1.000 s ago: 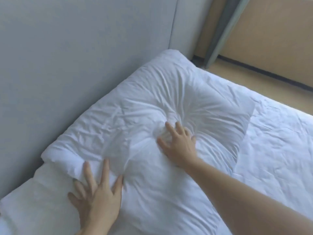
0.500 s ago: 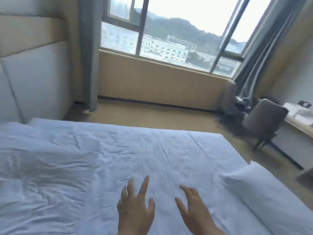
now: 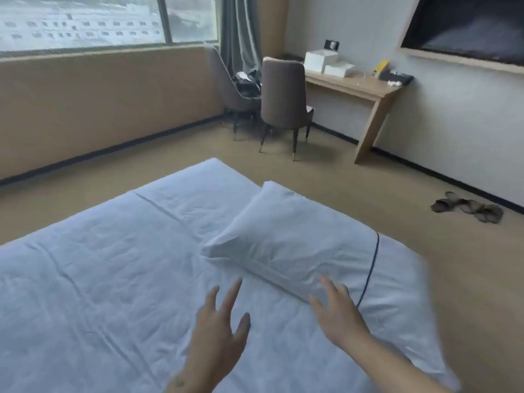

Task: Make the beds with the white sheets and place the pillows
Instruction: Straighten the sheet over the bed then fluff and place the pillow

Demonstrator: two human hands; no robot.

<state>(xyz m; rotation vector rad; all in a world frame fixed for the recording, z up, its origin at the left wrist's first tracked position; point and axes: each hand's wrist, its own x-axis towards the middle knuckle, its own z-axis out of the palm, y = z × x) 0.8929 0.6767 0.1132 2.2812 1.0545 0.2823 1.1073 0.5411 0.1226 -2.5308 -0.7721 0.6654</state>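
The pillow [image 3: 292, 245], at the frame's lower right edge half a second ago, now lies mid-view near the corner of the white sheet [image 3: 99, 293]. The left hand [image 3: 218, 330] and right hand [image 3: 337, 313], fingers spread, holding nothing, have reached closer to it.

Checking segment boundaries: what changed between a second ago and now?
Both hands came off the pillow at the headboard, which they had been pressing flat; that pillow is now out of view. The view swung toward the foot of the bed, and the left hand and right hand now reach, fingers spread, toward a second pillow. Nothing gripped then or now; the white sheet stays spread.
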